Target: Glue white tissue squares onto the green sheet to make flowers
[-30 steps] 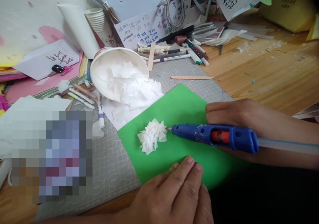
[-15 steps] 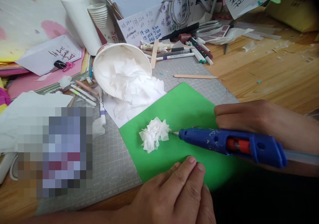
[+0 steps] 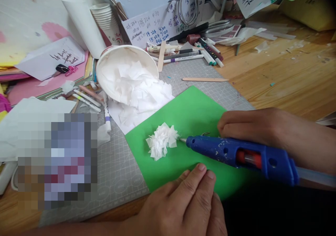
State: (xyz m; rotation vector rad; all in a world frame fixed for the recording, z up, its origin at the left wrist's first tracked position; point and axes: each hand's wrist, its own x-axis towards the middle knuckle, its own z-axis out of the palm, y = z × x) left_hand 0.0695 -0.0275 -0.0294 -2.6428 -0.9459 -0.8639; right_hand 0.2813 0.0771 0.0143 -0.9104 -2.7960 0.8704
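A blue glue gun (image 3: 241,155) lies across a green paper sheet (image 3: 189,117), gripped by my right hand (image 3: 252,126). Its nozzle tip touches the right edge of a white tissue-paper tuft (image 3: 161,144) stuck on the green sheet. My left hand (image 3: 183,204) rests flat on the sheet's near edge with its fingers stretched out, holding nothing.
A tipped paper cup (image 3: 126,71) spills white tissue squares behind the green sheet. A grey cutting mat (image 3: 115,180) lies underneath. Markers (image 3: 207,54), wooden sticks (image 3: 204,79), stacked cups (image 3: 105,19) and papers crowd the back. Bare wooden table (image 3: 283,78) at right.
The glue gun drew back to the right, then tilted nose-up with its tip still beside the white tuft. My left hand has stayed put.
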